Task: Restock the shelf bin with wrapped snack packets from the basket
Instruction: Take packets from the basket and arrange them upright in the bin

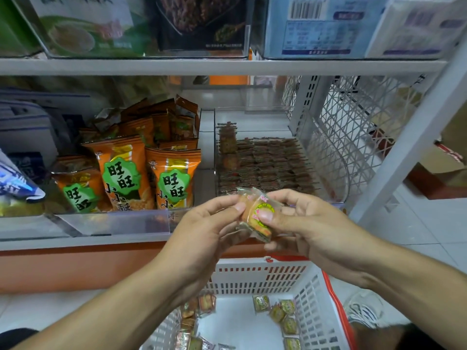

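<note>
Both hands hold a small stack of clear-wrapped snack packets (255, 215) in front of the shelf edge. My left hand (209, 226) pinches the stack's left side with thumb and fingers. From the right, my right hand (300, 218) pinches it with the thumb on the yellow-green label. Just behind the hands stands a clear shelf bin (293, 122) filled with rows of the same brownish packets (265, 165). Below, a white basket (255, 276) with a red rim sits on the floor and holds several loose packets (283, 314).
Orange snack bags (141, 173) fill the bin to the left, behind a clear front lip (113, 223). A white lattice shelf wall (353, 137) closes the right side. An upper shelf (202, 66) carries boxed goods. A shoe (364, 311) shows beside the basket.
</note>
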`<state>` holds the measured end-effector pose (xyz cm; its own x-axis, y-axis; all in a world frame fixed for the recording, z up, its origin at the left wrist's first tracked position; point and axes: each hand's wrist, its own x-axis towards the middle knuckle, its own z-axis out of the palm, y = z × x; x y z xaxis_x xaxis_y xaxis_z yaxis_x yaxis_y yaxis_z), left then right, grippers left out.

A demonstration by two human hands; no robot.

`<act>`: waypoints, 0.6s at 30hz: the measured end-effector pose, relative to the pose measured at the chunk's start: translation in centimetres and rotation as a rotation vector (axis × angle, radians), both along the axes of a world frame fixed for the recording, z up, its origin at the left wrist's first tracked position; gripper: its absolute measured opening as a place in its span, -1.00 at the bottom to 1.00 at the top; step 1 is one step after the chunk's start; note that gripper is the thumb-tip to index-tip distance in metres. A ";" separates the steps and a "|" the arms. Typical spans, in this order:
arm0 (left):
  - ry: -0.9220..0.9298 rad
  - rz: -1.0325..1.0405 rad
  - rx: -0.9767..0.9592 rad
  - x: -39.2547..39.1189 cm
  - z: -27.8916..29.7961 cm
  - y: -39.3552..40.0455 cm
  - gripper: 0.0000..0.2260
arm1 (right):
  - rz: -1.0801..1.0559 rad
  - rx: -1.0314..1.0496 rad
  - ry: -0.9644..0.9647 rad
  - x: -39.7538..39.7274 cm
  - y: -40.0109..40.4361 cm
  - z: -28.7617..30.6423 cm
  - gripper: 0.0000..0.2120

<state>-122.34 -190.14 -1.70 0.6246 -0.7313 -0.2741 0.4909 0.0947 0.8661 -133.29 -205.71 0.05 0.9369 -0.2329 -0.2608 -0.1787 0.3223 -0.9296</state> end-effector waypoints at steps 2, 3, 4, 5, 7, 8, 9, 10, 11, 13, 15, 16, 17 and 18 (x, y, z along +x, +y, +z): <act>0.021 0.040 -0.011 0.1 -0.1 -0.1 -0.69 | -0.071 -0.063 -0.018 0.0 -0.5 0.2 -0.58; 0.037 0.054 -0.019 0.1 -0.1 -0.1 -0.69 | -0.104 -0.113 -0.021 0.0 -0.8 0.3 -0.58; 0.053 0.066 -0.025 0.1 0.0 -0.2 -0.70 | -0.130 -0.157 -0.020 -0.1 -1.1 0.3 -0.58; 0.064 0.074 -0.027 0.1 0.1 -0.2 -0.72 | -0.146 -0.180 -0.020 -0.2 -1.3 0.2 -0.59; 0.072 0.077 -0.023 0.1 0.0 -0.3 -0.76 | -0.156 -0.166 -0.034 -0.2 -1.5 0.1 -0.63; 0.072 0.077 -0.019 0.1 0.0 -0.2 -0.77 | -0.155 -0.153 -0.045 -0.3 -1.5 0.0 -0.65; 0.068 0.078 -0.015 0.1 -0.1 -0.2 -0.77 | -0.150 -0.151 -0.055 -0.3 -1.5 -0.1 -0.69; 0.060 0.076 -0.014 0.1 -0.1 -0.2 -0.77 | -0.140 -0.165 -0.063 -0.3 -1.5 -0.1 -0.71; 0.049 0.070 -0.016 0.1 -0.1 -0.2 -0.77 | -0.129 -0.190 -0.067 -0.3 -1.4 -0.1 -0.72; 0.026 0.044 -0.028 0.0 -0.1 -0.2 -0.73 | -0.113 -0.227 -0.067 -0.3 -1.4 -0.2 -0.67; 0.008 0.005 -0.034 -0.2 -0.2 -0.2 -0.71 | -0.074 -0.240 -0.064 -0.3 -1.3 -0.2 -0.61; 0.000 -0.016 -0.034 -0.3 -0.2 -0.2 -0.73 | -0.038 -0.253 -0.063 -0.3 -1.2 -0.1 -0.64; -0.006 -0.027 -0.033 -0.4 -0.2 -0.2 -0.75 | -0.008 -0.270 -0.058 -0.3 -1.2 0.0 -0.67; -0.014 -0.022 -0.026 -0.4 -0.1 -0.2 -0.77 | 0.002 -0.287 -0.049 -0.2 -1.3 0.1 -0.70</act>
<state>-122.76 -190.37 -1.83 0.6119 -0.7518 -0.2457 0.4808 0.1069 0.8703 -133.48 -206.96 0.11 0.9473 -0.2889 -0.1386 -0.1312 0.0448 -0.9903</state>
